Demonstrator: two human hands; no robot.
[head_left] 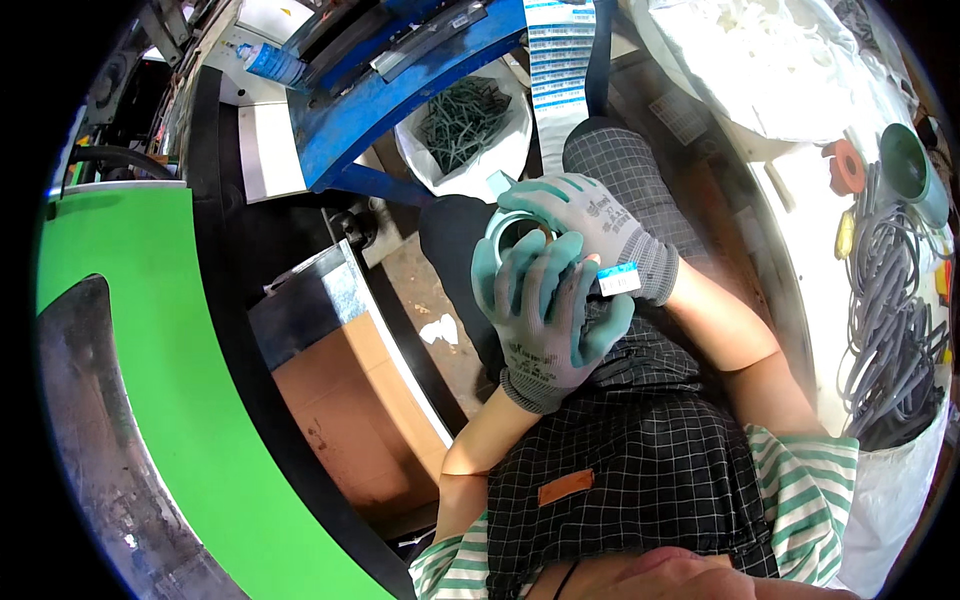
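Note:
Both my hands wear grey knit gloves with green-coated fingers and are close together over my lap. Between them is a pale green round hollow piece (494,232), ring- or cup-like, with a dark opening; most of it is hidden. My left hand (545,315) lies over its near side, fingers curved on the rim, thumb apart. The right hand (590,215) grips its far side, fingers bent round it. A small white and blue label (619,280) sits by a left fingertip, in front of the right cuff; whether it sticks to the finger I cannot tell.
Beyond my knees stands a white bag (512,140) of dark green strips (463,122), beside a hanging label sheet (560,75). At right, a white surface carries a green cup (940,195), an orange spool (846,168) and grey cords (885,340). A green panel (150,300) lies left, near a cardboard box (345,410).

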